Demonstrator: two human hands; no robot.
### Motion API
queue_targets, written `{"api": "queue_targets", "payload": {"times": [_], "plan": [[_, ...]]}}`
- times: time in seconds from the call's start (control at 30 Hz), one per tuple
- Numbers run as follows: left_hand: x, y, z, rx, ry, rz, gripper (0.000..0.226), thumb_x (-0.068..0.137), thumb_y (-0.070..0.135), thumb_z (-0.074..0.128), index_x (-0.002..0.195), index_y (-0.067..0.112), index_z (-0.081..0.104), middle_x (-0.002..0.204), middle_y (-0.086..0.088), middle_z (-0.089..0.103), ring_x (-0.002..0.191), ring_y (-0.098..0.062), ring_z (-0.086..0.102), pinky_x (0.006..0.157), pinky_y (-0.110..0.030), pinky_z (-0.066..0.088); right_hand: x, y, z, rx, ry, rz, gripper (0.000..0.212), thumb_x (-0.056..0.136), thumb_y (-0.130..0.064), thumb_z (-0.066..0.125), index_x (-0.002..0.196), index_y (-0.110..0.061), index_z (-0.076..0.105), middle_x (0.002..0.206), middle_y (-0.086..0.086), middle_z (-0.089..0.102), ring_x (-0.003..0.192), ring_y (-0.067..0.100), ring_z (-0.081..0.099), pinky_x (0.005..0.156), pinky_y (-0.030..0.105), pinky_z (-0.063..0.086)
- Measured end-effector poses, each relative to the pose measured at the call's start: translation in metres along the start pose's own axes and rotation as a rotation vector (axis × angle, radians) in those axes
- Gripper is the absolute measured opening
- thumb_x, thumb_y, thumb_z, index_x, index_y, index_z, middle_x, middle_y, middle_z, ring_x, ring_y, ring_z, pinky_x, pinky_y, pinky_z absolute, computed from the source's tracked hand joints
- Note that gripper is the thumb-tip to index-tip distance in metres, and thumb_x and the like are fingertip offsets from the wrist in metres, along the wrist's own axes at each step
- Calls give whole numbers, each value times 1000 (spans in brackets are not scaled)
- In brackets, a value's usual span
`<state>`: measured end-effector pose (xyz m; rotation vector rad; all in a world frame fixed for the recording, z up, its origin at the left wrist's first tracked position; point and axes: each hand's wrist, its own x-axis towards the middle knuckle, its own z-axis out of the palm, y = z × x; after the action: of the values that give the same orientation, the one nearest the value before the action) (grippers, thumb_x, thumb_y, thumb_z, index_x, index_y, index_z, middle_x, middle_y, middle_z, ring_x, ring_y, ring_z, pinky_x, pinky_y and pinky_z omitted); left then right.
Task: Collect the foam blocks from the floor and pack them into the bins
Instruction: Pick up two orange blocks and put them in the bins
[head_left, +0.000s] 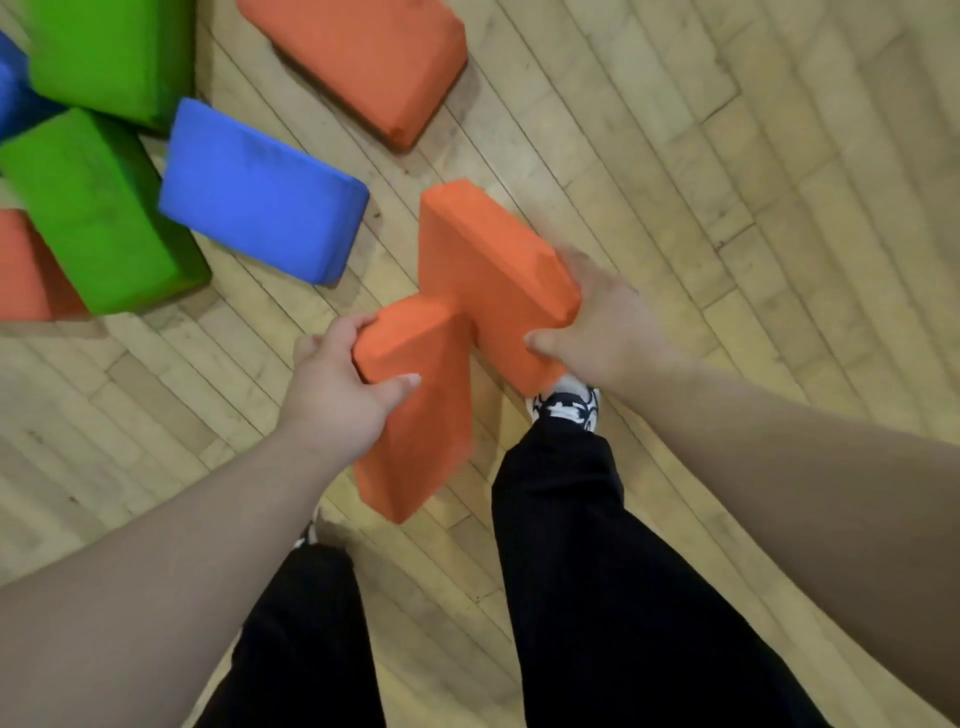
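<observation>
Left hand has its fingers clamped on the top end of one orange foam block; right hand has its fingers clamped on the near end of a second orange foam block. Both blocks are held above the wooden floor, touching each other in a T. No bin in view. Best to keep the thumbs wrapped and the blocks clear of the legs while carrying. Blue block, green blocks and another orange block lie on the floor, uncollected.

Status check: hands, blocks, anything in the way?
Left hand and right hand each grip an orange block. Loose blocks on floor ahead-left. No bins visible.
</observation>
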<state>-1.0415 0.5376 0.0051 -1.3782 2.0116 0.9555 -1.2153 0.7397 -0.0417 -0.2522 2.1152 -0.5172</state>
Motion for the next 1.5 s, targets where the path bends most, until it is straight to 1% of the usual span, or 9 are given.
{"api": "queue_targets", "payload": {"times": [0.2, 0.37, 0.5, 0.7, 0.97, 1.1, 1.2, 1.37, 1.5], "plan": [[-75, 55, -53, 208, -111, 348, 79, 80, 44, 84, 146, 44, 42, 131, 0, 36, 101, -13, 47, 93, -25, 37, -159, -4, -49, 42, 112, 154, 94, 80, -30, 74, 158, -41, 23, 124, -3, 34, 104, 19, 46, 75, 24, 40], [-168, 76, -98, 429, -199, 663, 81, 80, 45, 83, 147, 46, 39, 135, 1, 35, 108, -18, 53, 100, -33, 42, -315, -25, -39, 72, 300, 220, 92, 81, -38, 72, 157, -44, 20, 128, -4, 40, 116, 22, 45, 92, 30, 34], [-265, 69, -140, 550, -265, 898, 80, 78, 43, 84, 146, 45, 43, 128, 5, 34, 112, -10, 46, 96, -27, 37, -448, -50, -1, 245, 473, 325, 94, 76, -40, 74, 154, -43, 22, 141, 1, 47, 130, 28, 45, 108, 43, 41], [-421, 44, -165, 796, -469, 1184, 78, 75, 40, 87, 143, 45, 48, 127, 5, 39, 106, -4, 40, 95, -23, 33, -657, -73, 82, 550, 681, 581, 100, 76, -40, 78, 156, -43, 18, 146, -2, 46, 133, 26, 43, 110, 45, 39], [-628, -3, -87, 1059, -773, 1485, 79, 77, 39, 86, 144, 48, 44, 128, 10, 38, 105, -6, 47, 90, -27, 38, -879, -62, 194, 851, 996, 918, 96, 79, -40, 80, 156, -42, 23, 147, -1, 45, 134, 26, 41, 109, 42, 38], [-731, -39, -27, 1114, -891, 1648, 80, 76, 42, 86, 143, 50, 44, 127, 11, 39, 113, -12, 49, 98, -34, 43, -975, -44, 233, 908, 1155, 1070, 98, 77, -46, 79, 156, -44, 22, 145, -2, 46, 133, 26, 44, 108, 48, 43], [-809, -63, 17, 1117, -1010, 1773, 80, 74, 45, 86, 141, 52, 42, 128, 11, 40, 116, -13, 51, 104, -38, 44, -1043, -28, 256, 906, 1277, 1163, 96, 77, -49, 78, 157, -44, 23, 144, -6, 47, 133, 23, 43, 110, 44, 40], [-930, -82, 63, 1048, -1157, 1963, 79, 76, 44, 85, 142, 51, 43, 126, 12, 40, 107, -4, 48, 94, -29, 40, -1139, -9, 264, 843, 1423, 1340, 93, 77, -48, 77, 156, -42, 28, 143, -5, 50, 131, 21, 46, 106, 41, 40], [-1006, -81, 98, 991, -1242, 2080, 79, 76, 42, 86, 143, 45, 45, 129, 8, 42, 110, -6, 46, 97, -27, 37, -1179, 16, 264, 859, 1418, 1401, 95, 77, -52, 77, 156, -42, 27, 148, -7, 48, 133, 20, 48, 107, 46, 44]]}}
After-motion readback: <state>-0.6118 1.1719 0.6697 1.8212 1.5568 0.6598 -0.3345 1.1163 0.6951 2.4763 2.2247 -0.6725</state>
